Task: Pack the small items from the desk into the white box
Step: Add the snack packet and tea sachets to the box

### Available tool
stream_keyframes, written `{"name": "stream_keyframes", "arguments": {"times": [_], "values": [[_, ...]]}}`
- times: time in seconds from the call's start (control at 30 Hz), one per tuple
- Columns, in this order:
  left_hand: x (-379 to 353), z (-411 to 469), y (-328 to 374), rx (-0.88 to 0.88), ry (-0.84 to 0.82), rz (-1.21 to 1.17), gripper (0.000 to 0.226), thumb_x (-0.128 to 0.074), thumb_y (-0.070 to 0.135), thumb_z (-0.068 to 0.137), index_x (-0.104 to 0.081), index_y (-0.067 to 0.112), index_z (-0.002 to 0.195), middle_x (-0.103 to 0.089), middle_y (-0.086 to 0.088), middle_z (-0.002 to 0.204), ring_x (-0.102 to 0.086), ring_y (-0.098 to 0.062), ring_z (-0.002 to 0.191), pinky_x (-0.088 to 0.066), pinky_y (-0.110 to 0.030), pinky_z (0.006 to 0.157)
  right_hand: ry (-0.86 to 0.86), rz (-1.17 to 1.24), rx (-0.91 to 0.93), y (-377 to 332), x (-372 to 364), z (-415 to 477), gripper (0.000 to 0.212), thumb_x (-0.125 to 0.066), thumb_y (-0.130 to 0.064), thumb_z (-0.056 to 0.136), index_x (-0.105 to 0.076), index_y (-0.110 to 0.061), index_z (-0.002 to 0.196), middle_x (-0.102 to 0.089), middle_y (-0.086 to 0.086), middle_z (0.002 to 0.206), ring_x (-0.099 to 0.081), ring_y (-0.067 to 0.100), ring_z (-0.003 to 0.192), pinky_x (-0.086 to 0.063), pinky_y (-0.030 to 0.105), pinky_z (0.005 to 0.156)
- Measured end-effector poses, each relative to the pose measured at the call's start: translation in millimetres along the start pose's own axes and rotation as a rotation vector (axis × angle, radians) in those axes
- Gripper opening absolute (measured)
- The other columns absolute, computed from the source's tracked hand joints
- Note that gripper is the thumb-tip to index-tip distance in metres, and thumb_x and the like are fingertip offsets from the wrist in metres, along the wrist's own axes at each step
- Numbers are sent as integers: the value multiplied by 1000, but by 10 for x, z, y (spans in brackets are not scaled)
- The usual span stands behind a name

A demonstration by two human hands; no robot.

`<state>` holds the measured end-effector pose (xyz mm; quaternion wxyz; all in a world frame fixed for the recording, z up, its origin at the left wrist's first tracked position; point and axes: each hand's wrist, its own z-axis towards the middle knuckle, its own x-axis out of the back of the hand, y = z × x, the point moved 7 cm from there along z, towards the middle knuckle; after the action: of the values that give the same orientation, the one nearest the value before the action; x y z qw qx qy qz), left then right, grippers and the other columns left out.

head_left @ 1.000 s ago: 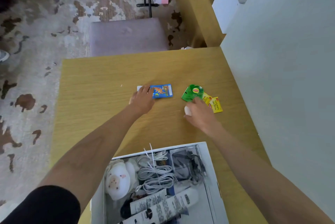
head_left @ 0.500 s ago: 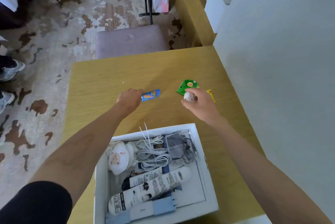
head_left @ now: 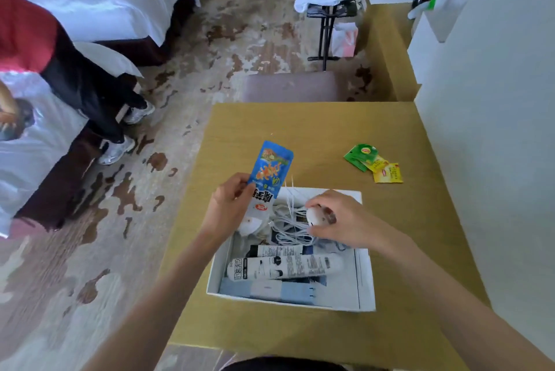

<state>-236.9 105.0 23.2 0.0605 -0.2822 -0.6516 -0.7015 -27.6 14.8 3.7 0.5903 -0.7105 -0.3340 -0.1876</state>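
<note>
My left hand (head_left: pixel 232 205) pinches the lower end of the blue snack packet (head_left: pixel 271 174), which stands nearly upright over the far left corner of the white box (head_left: pixel 365 280), and my right hand (head_left: pixel 336 220) is curled around a small white egg-shaped thing (head_left: pixel 315 216) just above the coiled white cable (head_left: pixel 289 228) inside. The packet is slick and I only have one edge, so I think it could tip and land on the table (head_left: pixel 420 235) or off its left edge, which is near. The round piece may roll off the cable loops once I let go, and the stiff cable ends poking up could catch either item. The box is already crowded: two tubes (head_left: pixel 285 265) lie across its near half, so free room is scarce. The tea sachets (head_left: pixel 372 161), green and yellow, still lie on the table well beyond the box, toward the wall (head_left: pixel 495 130), and nothing blocks the reach to them.
</note>
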Motion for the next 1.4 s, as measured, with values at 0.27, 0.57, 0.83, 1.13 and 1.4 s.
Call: {"name": "stream_keyframes", "arguments": {"times": [0.27,0.57,0.83,1.13,1.4], "values": [[14,-401,-404,64,-78,-79,9,-53,17,94,-61,22,92,-72,-6,86,-72,-20,75,-57,-51,62,-3,-133,-96,80,-637,75,46,-75,-37,78,-53,-29,118,-44,-2,118,-55,12,96,-43,24,78],[49,-381,-414,-68,-171,190,13,-53,17,93,-62,20,102,-69,2,85,-65,-17,72,-53,-33,59,51,-493,0,111,-790,61,34,-59,-25,91,-56,-21,125,-47,1,121,-44,19,116,-47,37,92],[-222,-241,-253,-343,-310,496,23,-45,19,96,-62,19,112,-66,-4,94,-59,-21,78,-46,-33,59,97,-471,-116,224,-685,-268,25,-48,-31,95,-59,-24,117,-52,-2,123,-51,18,114,-46,34,91],[-486,-210,-434,-573,-536,1028,54,-53,14,81,-42,25,133,-64,-6,109,-58,-27,101,-46,-37,74,224,-311,-156,212,-643,-427,43,-39,-55,96,-53,-25,124,-54,-9,118,-51,10,107,-45,27,87],[-331,-222,19,-789,-201,796,25,-73,6,72,-70,10,96,-69,-5,80,-65,-26,72,-55,-36,52,306,-172,-179,341,-312,-391,49,-56,-28,94,-40,-24,141,-53,-1,129,-50,14,115,-41,27,92]]}}
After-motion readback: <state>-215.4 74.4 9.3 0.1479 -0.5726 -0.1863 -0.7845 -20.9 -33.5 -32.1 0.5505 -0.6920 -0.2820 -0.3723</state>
